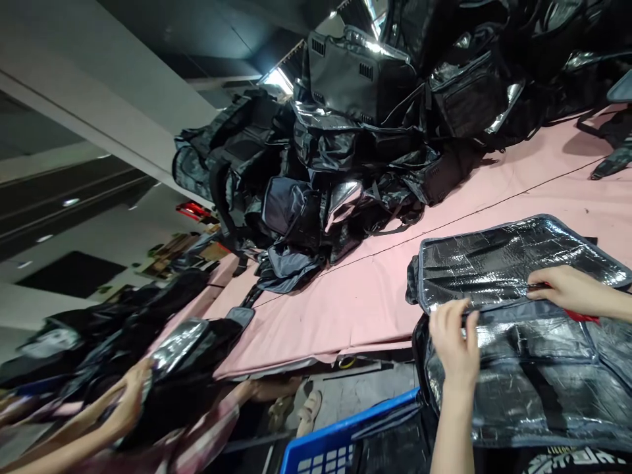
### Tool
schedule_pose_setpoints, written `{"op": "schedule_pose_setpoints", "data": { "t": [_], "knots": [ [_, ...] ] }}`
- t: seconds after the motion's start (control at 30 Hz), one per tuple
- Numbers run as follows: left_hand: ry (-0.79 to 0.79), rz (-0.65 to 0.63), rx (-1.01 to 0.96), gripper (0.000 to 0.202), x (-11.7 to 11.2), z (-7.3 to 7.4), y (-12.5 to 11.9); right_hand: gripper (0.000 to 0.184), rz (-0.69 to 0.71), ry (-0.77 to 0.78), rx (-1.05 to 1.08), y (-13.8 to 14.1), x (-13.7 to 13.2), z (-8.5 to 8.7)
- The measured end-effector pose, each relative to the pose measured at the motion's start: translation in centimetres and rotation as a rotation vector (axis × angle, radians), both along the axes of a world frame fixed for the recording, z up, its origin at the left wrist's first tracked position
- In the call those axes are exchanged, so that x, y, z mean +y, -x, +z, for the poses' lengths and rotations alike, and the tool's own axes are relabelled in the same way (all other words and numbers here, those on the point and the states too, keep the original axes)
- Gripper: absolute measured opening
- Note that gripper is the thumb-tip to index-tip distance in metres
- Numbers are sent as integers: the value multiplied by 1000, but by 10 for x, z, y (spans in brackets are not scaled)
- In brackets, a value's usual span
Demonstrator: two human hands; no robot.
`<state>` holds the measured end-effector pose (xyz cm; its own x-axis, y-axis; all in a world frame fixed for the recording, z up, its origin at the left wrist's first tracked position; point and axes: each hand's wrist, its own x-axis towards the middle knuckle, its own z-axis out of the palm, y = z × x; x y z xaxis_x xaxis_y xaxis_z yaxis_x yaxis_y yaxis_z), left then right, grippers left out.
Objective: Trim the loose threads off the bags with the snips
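Steady the foil-lined flap (494, 263) with the left hand (455, 345), its fingers loosely parted. Guide the small tool (539, 286), gripped by the right hand (567, 291), without nicking the flap.

The head camera, tilted, looks forward and down at both hands (455, 345) (567, 289) from nearby.
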<state>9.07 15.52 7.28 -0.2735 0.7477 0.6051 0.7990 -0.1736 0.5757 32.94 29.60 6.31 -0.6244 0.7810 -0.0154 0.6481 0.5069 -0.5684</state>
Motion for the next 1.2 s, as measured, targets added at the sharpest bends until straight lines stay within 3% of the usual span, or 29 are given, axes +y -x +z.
{"op": "schedule_pose_setpoints", "data": {
  "t": [0.07,0.13,0.3,0.43,0.5,0.67,0.8,1.07,1.13,1.2],
  "knots": [
    [46,-143,165,13,11,3,-10,33,37,72,-6,3,1,7],
    [94,-171,246,7,23,2,-20,35,52,107,-5,3,3,10],
    [300,-95,400,7,43,0,-36,34,49,102,14,-3,7,1],
    [546,-49,369,11,47,6,-44,34,-12,-4,60,-12,2,-8],
    [624,-45,334,14,47,11,-46,35,-7,-176,123,-18,-3,-7],
    [713,-52,289,18,48,23,-49,17,193,-838,224,-25,-18,5],
    [737,-57,280,19,49,27,-49,21,234,-1017,168,-25,-21,11],
    [685,-58,277,17,49,20,-48,25,278,-1135,107,-23,-25,22],
    [642,-57,291,14,49,15,-47,29,321,-1074,74,-24,-21,23],
    [598,-57,310,12,48,11,-47,32,365,-906,69,-24,-11,23]
  ]
}}
